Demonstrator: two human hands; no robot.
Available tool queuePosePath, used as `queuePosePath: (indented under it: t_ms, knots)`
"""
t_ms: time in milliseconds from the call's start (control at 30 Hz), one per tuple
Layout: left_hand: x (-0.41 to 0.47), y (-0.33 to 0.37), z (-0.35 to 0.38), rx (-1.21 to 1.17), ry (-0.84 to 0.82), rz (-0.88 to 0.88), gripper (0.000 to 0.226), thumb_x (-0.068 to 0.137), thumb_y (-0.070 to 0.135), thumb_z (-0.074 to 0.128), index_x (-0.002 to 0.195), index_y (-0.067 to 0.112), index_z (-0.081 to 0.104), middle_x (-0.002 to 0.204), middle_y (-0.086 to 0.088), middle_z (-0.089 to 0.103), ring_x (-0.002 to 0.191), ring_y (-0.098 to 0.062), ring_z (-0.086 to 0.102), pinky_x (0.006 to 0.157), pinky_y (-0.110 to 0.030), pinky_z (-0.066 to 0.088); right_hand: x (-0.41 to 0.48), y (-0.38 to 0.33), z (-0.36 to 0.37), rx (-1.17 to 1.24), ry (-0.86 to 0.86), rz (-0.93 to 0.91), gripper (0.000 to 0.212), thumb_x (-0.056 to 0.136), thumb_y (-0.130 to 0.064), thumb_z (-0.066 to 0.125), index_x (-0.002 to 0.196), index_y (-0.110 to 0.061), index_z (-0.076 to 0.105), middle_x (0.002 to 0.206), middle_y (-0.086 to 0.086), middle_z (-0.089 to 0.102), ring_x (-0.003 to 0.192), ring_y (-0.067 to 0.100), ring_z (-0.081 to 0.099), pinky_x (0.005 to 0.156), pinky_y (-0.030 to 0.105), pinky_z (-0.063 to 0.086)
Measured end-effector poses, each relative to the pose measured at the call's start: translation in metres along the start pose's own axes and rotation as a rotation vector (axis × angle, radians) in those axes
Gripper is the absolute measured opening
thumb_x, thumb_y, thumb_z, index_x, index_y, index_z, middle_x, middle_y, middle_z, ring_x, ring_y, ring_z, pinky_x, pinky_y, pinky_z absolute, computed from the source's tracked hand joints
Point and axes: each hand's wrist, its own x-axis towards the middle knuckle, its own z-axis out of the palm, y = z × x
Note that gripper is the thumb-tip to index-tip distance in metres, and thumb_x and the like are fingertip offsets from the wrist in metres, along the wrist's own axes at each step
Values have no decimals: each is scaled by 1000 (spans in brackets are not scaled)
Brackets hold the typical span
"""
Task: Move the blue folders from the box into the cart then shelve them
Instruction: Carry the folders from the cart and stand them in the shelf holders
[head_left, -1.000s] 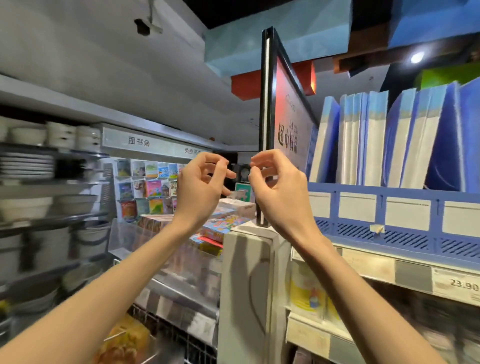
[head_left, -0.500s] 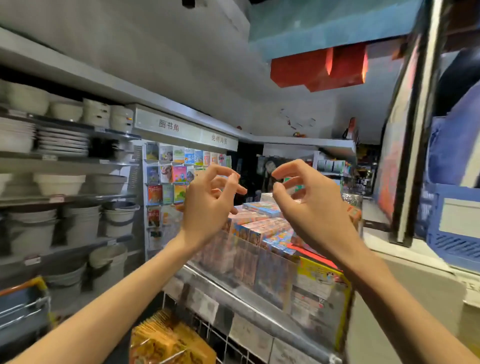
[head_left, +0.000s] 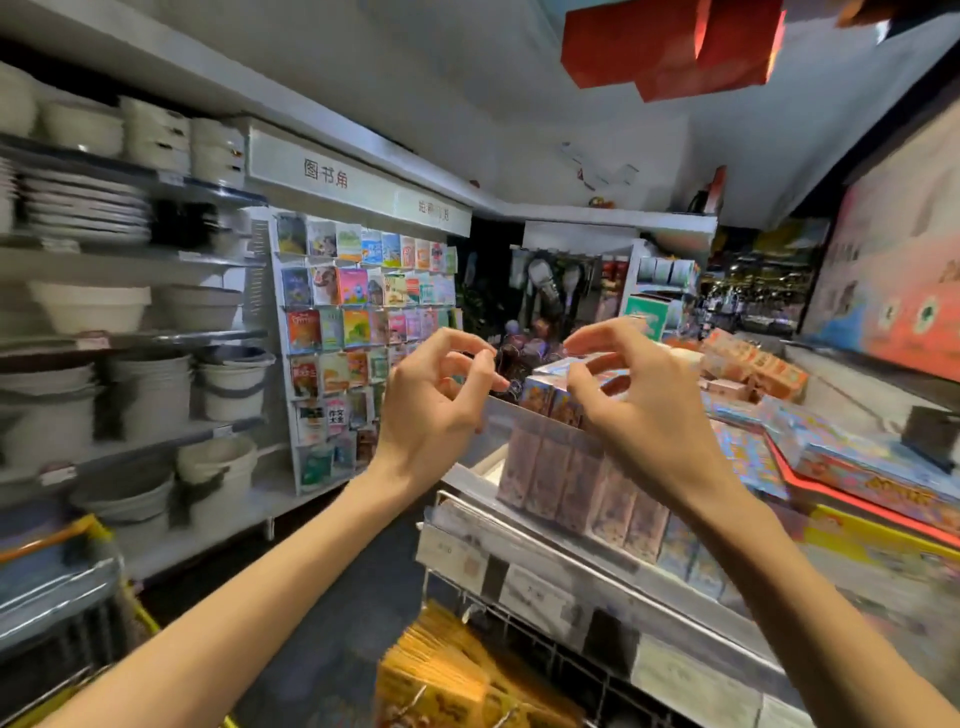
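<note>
Blue folders: not in view; none in either hand, and no box in sight. Their place cannot be told from here.
Cart: grey basket with a yellow-orange frame (head_left: 57, 587) at the lower left edge of the view, probably the cart. Contents blurred.
Handling (judgement): folders of this kind should be light, flat and fairly stiff, with slick covers. A loose stack would likely slide or fan out.
Where to grip (judgement): at the spine, thumb on one face and fingers on the other. Several at once call for both hands squeezing the stack from its two outer faces.
Left hand (head_left: 436, 410): raised to about chest height, back toward the camera, wrist bent slightly inward. Fingers curled, thumb tip near the forefinger, holding nothing.
Right hand (head_left: 639, 410): mirrors it, close beside but apart. Forefinger reaches forward, the others are curled; nothing held.
Forearms: both bare, rising from the lower corners and converging toward the middle.
Under the hands: row of upright pastel cardboard boxes (head_left: 571, 483) behind the front edge of a metal display shelf (head_left: 519, 525). The right hand overlaps the row in view; contact cannot be told.
Surroundings: white plastic bowls and tubs (head_left: 88, 306) on shelves at left; rack of colourful children's books (head_left: 358, 312) behind the left hand.
Step (judgement): between loads, hands free for the next folders.
</note>
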Motion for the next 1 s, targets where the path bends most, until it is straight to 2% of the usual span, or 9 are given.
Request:
queuePosePath:
  t_ms: [167,300,433,567,667,733,867,933,1000]
  knots:
    - [-4,-10,-20,87,47,-34,14,97,31,58,99,18,63,75,2,74,62,-31,69,53,-49,55,4,-16,25,121,-11,-32,10,91,-13,62,99,-16,67,89,-7,70,77,2,65,64,17,50]
    - [-16,-6,-53,228,56,-50,18,97,31,57,100,15,63,75,2,75,65,-19,71,52,-39,56,0,-33,58,290,-17,-36,9,92,-15,61,98,-16,68,91,-8,70,82,0,65,67,14,50]
    - [-35,-9,-88,313,105,-171,9,100,22,58,99,14,63,76,-1,75,59,-14,67,46,-30,49,-9,-50,96,444,-74,-19,9,92,-15,61,96,-15,69,89,-9,69,82,-1,63,66,8,44]
    - [-69,-24,-129,393,184,-280,10,101,19,58,100,11,63,75,-4,75,59,-16,66,45,-31,49,-37,-64,139,573,-166,37,9,92,-14,61,97,-14,69,89,-7,70,83,4,63,67,10,46]
    - [-95,-43,-156,476,216,-347,9,100,19,57,99,12,63,74,-2,74,56,-26,65,44,-34,51,-59,-71,174,604,-285,65,11,92,-16,60,98,-15,70,90,-5,70,84,4,63,70,11,46]
    - [-115,-58,-172,530,240,-398,8,101,18,57,98,13,62,74,0,74,48,-27,61,43,-33,50,-74,-76,197,619,-359,105,13,92,-16,60,99,-14,70,90,-4,70,85,7,63,71,14,45]
    - [-150,-88,-203,590,276,-499,9,101,19,57,99,11,62,75,0,75,45,-28,61,43,-36,52,-96,-85,242,671,-450,188,12,91,-14,59,96,-16,70,82,-10,66,77,2,60,64,6,41]
    - [-168,-107,-218,593,290,-565,9,101,19,57,99,11,61,76,-2,75,45,-22,61,42,-30,48,-107,-88,268,693,-484,239,14,90,-14,59,98,-16,70,85,-8,68,78,4,62,68,11,45]
    - [-185,-131,-234,589,300,-634,5,100,18,57,98,16,60,78,-5,75,45,-13,60,42,-24,46,-119,-90,300,719,-518,313,15,88,-16,59,99,-17,69,89,-4,70,84,10,65,77,30,55]
